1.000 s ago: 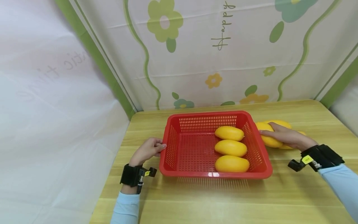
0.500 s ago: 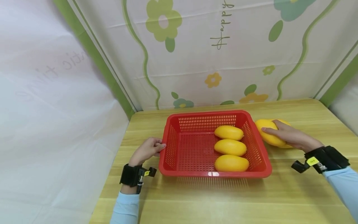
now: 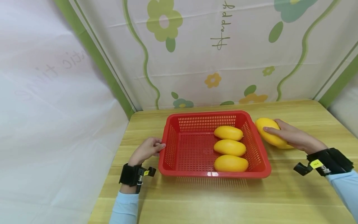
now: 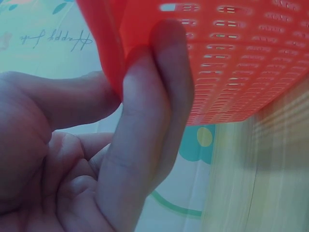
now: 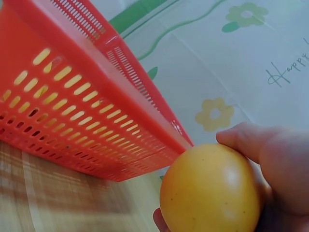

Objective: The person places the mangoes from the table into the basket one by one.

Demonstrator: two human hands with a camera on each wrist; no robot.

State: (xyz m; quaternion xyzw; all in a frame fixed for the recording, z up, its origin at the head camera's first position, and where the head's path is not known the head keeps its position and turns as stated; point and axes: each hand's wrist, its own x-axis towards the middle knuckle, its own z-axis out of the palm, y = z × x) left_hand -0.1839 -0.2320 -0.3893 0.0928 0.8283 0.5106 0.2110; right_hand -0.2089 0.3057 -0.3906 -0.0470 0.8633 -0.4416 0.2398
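Observation:
In the head view, my left hand (image 3: 146,151) holds the left rim of a red plastic basket (image 3: 215,174). The left wrist view shows the thumb (image 4: 87,99) on one side of the rim and two fingers against the slotted wall. Just outside the basket's right wall, my right hand (image 3: 293,135) grips a yellow mango (image 3: 269,132). Its thumb (image 5: 246,140) lies along the fruit in the right wrist view. A sliver of another yellow mango (image 3: 288,146) shows under that hand. Inside the basket, three mangoes (image 3: 230,147) lie in a column along the right side.
The basket stands on a light wooden table (image 3: 212,202). A white cloth (image 3: 190,62) with printed flowers hangs behind the table, and another white sheet (image 3: 56,124) hangs on the left. Each wrist wears a black strap (image 3: 330,160) with a small camera.
My right hand has shifted slightly right, and the gripped mango has turned a little. Mangoes seen around that hand earlier are now mostly hidden from the head view. The left hand stays on the rim.

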